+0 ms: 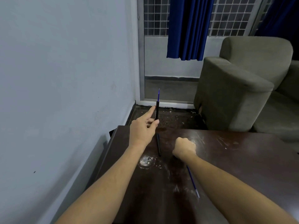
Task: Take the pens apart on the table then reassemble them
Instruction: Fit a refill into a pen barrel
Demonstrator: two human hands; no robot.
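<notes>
My left hand point(143, 128) is raised above the table's far left corner and pinches a black pen barrel point(157, 110) upright, with a blue refill point(158, 95) sticking out of its top. A second black pen part point(158, 144) lies on the dark wooden table point(234, 159) just below that hand. My right hand point(184, 147) rests on the table as a closed fist; whether it holds anything is hidden. A loose blue refill point(192, 181) with a silver tip lies on the table beside my right forearm.
A pale wall point(64, 78) runs close along the table's left edge. A grey-green armchair point(242, 81) stands beyond the far edge on the right. Behind are a glass door and a blue curtain point(187, 29). White scuffs mark the tabletop.
</notes>
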